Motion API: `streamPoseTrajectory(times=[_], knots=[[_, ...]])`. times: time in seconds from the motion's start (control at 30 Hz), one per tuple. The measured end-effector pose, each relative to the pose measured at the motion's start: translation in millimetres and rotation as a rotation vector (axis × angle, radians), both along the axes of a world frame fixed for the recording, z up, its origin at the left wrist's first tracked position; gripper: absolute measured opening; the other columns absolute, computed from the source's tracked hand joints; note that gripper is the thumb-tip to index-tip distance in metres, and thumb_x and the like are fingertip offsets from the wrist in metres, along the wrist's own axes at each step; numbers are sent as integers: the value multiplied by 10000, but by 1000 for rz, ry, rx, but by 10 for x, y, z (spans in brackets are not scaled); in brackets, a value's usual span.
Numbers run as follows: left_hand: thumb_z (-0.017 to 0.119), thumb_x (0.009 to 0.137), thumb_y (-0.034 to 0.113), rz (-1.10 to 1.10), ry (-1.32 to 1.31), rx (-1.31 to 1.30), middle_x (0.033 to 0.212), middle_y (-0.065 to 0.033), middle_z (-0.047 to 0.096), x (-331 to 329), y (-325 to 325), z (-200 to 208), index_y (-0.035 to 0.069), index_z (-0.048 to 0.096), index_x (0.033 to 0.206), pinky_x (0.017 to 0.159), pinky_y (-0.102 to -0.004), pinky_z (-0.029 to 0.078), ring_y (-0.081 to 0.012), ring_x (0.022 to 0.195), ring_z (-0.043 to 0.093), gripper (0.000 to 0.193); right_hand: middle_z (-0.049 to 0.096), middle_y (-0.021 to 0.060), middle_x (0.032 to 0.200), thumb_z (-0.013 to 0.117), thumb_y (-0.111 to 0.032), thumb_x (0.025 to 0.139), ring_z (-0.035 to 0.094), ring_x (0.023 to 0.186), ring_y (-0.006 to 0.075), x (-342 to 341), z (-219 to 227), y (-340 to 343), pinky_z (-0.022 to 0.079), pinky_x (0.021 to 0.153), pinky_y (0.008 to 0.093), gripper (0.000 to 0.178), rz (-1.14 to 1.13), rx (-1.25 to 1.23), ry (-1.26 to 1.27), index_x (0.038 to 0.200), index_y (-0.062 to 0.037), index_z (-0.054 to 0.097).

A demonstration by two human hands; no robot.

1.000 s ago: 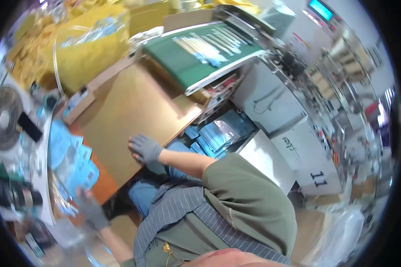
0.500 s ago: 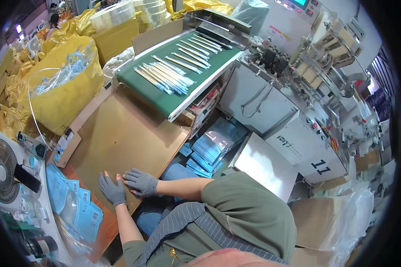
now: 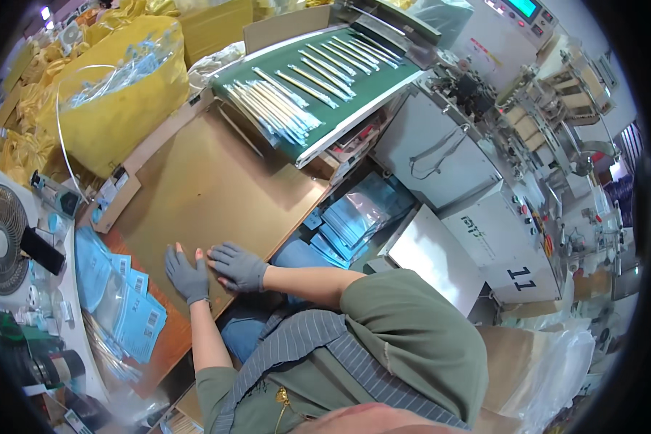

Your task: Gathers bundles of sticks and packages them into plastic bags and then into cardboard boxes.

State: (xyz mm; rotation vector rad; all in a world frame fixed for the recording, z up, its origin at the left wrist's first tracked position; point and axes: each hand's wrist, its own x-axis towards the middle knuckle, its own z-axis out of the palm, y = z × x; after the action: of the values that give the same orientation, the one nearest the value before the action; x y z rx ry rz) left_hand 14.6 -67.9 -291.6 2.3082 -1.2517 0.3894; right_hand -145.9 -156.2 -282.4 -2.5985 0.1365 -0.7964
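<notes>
Fingers of left hand (image 3: 186, 276) and right hand (image 3: 236, 265) spread flat, empty, on brown bench (image 3: 217, 188) — blue packets (image 3: 126, 307) just left, nearer left hand.

A brown desk (image 3: 217, 188) fills the middle. Beyond it runs a green conveyor (image 3: 318, 87); right of the desk stands a grey machine (image 3: 484, 217). Left of the desk sit a yellow bag (image 3: 116, 108) and a fan (image 3: 0, 239).
</notes>
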Motion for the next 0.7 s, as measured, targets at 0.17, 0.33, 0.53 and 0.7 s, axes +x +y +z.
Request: streamPoseTrajectory(times=[0.17, 0.33, 0.53, 0.7], knots=[[581, 877, 396, 13, 20, 8, 1347, -230, 451, -14, 6, 19, 1, 488, 1281, 1062, -461, 299, -381, 1270, 394, 572, 502, 219, 1270, 598, -257, 775, 457, 1195, 361, -12, 41, 15, 302, 1061, 475, 462, -8, 1, -2, 1150, 3, 528], [585, 871, 398, 19, 20, 0, 1343, -231, 453, -18, 26, 22, 7, 493, 1280, 1057, -466, 304, -384, 1266, 398, 572, 491, 212, 1298, 576, -267, 820, 446, 1223, 357, -17, 75, 17, 304, 1070, 461, 446, -8, -14, 49, 1179, -8, 520], [585, 870, 405, 16, 9, -4, 1343, -235, 450, -7, 11, 6, 8, 493, 1278, 1057, -465, 304, -383, 1268, 396, 577, 494, 208, 1292, 581, -262, 818, 447, 1219, 353, -17, 77, 10, 306, 1068, 463, 443, -15, -3, 38, 1175, -8, 521], [583, 872, 403, 11, 7, -10, 1339, -236, 454, -12, 9, 13, 4, 490, 1278, 1057, -465, 303, -384, 1265, 398, 576, 495, 206, 1290, 581, -261, 819, 446, 1219, 352, -28, 98, 12, 305, 1070, 464, 435, -18, -4, 49, 1169, -11, 522]])
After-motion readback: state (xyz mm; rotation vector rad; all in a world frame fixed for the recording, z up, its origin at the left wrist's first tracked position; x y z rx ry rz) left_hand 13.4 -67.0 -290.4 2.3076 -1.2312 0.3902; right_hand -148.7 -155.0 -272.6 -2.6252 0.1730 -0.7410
